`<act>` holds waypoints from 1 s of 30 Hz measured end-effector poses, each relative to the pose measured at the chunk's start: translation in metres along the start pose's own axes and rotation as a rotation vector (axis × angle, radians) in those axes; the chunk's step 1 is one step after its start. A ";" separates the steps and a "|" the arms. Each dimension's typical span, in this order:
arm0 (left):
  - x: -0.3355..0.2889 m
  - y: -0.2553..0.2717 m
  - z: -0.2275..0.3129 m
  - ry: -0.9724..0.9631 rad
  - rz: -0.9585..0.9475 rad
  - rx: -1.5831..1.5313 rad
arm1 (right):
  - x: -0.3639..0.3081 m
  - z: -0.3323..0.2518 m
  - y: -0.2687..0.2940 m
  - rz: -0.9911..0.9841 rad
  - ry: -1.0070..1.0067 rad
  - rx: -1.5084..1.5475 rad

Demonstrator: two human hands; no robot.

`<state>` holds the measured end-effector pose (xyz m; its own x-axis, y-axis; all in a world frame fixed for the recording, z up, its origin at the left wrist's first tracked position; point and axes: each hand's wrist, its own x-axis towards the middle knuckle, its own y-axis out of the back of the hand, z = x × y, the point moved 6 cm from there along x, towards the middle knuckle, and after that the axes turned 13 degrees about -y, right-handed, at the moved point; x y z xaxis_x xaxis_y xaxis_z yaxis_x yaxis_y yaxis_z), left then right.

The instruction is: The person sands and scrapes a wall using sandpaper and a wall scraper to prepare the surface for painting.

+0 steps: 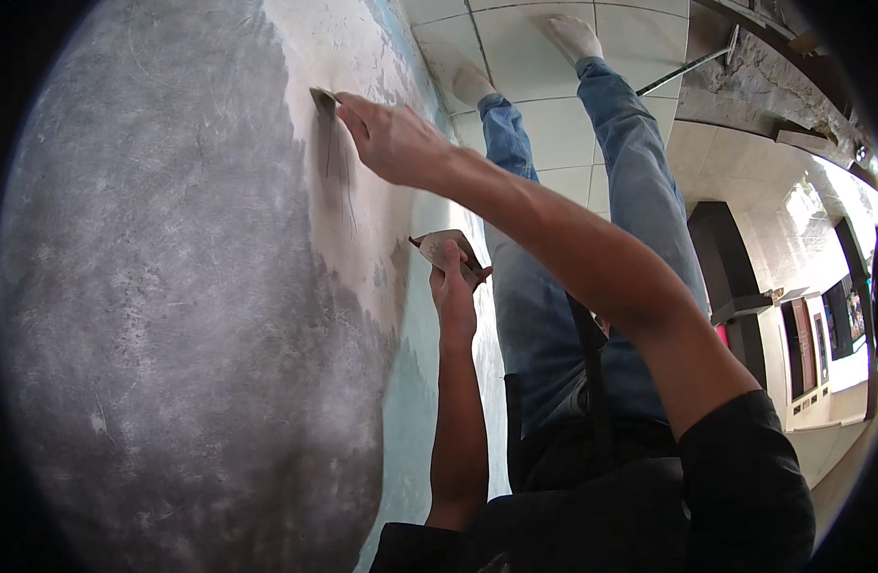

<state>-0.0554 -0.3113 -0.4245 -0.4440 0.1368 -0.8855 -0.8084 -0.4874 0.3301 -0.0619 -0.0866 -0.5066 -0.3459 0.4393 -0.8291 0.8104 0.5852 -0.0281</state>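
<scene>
My right hand (396, 143) is closed around a putty knife (324, 99), its thin blade against the wall where smooth grey plaster (171, 248) meets a paler, whitish area (315, 43). A dark shadow falls below the blade. Lower down and closer to me, my left hand (453, 291) grips a flat, pale grey plate (446, 244) with a brownish edge, the thumb lying across its face. This piece looks like a broad scraper, though its exact kind is unclear. It is held in front of the light blue-green part of the wall (415, 372).
Light tiles (525, 57) cover the floor where I stand barefoot, close beside the wall. A thin dark rod with a crosspiece (687, 72) lies to the right of my feet, near a rough grey area (744, 86). Dark furniture (720, 244) stands farther right.
</scene>
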 end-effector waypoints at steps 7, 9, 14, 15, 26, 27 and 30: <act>-0.006 -0.007 0.000 -0.081 -0.133 -0.068 | -0.064 0.001 -0.006 -0.194 -0.066 0.025; -0.011 0.018 -0.009 -0.156 -0.150 -0.033 | -0.109 -0.005 -0.028 -0.225 -0.020 -0.011; -0.016 -0.013 0.003 0.226 -0.025 0.042 | -0.152 0.004 -0.024 -0.381 -0.162 -0.065; -0.022 -0.014 0.007 0.226 -0.023 0.042 | -0.153 0.002 -0.025 -0.409 -0.165 -0.029; 0.010 0.024 -0.049 -0.055 -0.327 -0.036 | -0.104 -0.020 -0.009 -0.293 -0.108 0.009; 0.016 0.025 -0.051 -0.132 -0.358 0.145 | -0.114 -0.019 -0.012 -0.372 -0.156 -0.037; 0.023 0.033 -0.050 -0.359 -0.423 0.701 | -0.136 -0.017 -0.024 -0.287 -0.055 -0.064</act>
<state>-0.0733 -0.3672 -0.4500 -0.0547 0.5049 -0.8615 -0.9303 0.2877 0.2277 -0.0421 -0.1486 -0.3842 -0.5289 0.2134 -0.8214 0.6515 0.7224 -0.2318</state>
